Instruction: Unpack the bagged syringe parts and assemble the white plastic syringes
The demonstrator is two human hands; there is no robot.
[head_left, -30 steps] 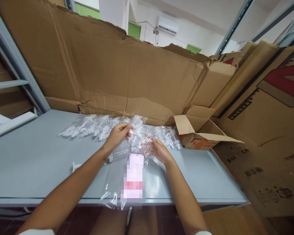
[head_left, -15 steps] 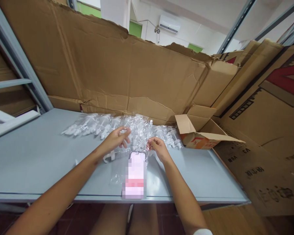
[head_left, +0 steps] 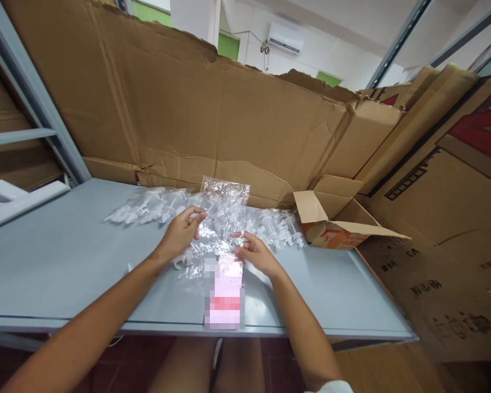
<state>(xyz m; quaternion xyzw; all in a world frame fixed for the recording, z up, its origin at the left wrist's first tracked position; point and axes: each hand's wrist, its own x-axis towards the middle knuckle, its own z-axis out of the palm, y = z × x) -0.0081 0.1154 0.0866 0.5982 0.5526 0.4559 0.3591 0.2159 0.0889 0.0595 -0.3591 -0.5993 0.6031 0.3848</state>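
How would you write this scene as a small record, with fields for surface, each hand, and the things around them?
Surface: grey table
Left hand: hand beside a clear bag; grip unclear
Right hand: hand at the same bag, fingers bent; grip unclear
Nearest the front edge: phone, screen blurred
Further back: clear bags of white parts, on both sides of the hands
Right end: small open box
Behind: tall cardboard sheet

Clear plastic bag (head_left: 226,192): crinkled, glossy, held out before you over grey table (head_left: 319,284), far end spread wide; white pieces (head_left: 217,225) showed through film, inside or beneath undetermined.
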